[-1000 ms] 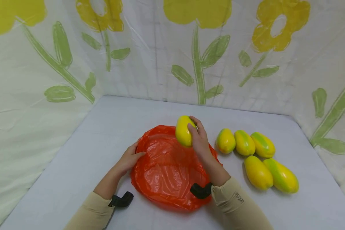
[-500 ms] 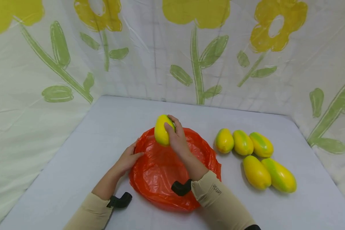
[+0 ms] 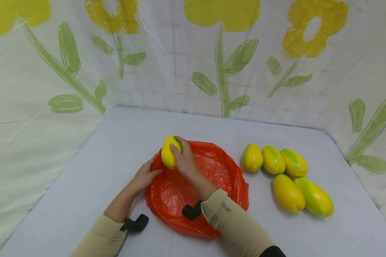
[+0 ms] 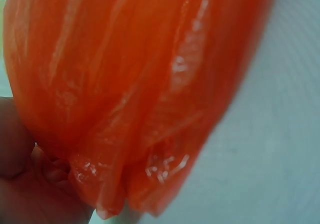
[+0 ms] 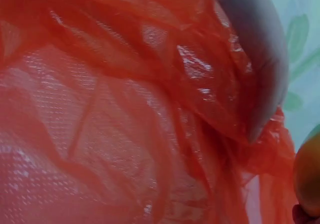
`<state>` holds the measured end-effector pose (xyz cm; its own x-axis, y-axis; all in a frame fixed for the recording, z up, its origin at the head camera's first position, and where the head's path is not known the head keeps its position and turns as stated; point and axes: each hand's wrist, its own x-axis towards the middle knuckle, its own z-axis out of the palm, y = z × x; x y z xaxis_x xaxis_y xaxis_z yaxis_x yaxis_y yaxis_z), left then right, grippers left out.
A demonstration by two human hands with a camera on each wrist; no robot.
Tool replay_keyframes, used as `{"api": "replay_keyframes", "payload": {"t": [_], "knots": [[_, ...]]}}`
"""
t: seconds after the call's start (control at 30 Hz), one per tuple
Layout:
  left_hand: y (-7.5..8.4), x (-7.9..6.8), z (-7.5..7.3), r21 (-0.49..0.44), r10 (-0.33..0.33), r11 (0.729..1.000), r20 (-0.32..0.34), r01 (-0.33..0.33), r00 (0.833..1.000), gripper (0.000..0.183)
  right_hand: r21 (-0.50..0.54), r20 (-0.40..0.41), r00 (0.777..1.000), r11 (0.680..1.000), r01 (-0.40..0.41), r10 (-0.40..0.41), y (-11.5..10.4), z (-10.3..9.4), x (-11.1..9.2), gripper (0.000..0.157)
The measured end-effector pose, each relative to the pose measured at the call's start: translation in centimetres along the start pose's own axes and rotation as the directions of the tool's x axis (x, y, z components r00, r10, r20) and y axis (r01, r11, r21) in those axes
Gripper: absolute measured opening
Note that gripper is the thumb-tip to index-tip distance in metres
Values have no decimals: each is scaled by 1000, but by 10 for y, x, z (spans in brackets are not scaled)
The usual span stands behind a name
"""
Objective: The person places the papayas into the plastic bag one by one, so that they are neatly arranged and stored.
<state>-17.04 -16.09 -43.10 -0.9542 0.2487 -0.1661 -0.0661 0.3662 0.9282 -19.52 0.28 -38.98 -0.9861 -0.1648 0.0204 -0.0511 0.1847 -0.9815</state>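
Observation:
My right hand [image 3: 184, 159] grips a yellow papaya [image 3: 169, 152] with a green patch, over the left part of a red plastic bag [image 3: 177, 207]. The bag lies on the table with its mouth spread wide. At its left rim, my left hand [image 3: 144, 176] holds the plastic, thumb over the edge; its other fingers are largely hidden behind the bag. Gathered folds of the bag [image 4: 135, 93] fill much of the left wrist view, beside the left hand [image 4: 30, 184]. The held papaya [image 5: 309, 176] shows at the right edge of the right wrist view.
Several more yellow-green papayas [image 3: 288, 193] lie in two rows on the white table [image 3: 115, 142], right of the bag. A white curtain [image 3: 167, 71] with painted flowers hangs behind the table and along its sides. Black wrist mounts [image 3: 135, 223] stick out from both sleeves.
My right hand has carried the papaya leftward across the bag's mouth, from its right side to near the left rim, ending slightly lower. The left hand stays on the rim.

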Motion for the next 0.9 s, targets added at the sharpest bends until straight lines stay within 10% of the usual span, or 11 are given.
{"api": "replay_keyframes", "payload": {"t": [0.9], "knots": [[0,-1,1,12,-2,1000,3,2,1000,61,-120,-10,1000,993,-21,20,30,14,-6,51]]}}
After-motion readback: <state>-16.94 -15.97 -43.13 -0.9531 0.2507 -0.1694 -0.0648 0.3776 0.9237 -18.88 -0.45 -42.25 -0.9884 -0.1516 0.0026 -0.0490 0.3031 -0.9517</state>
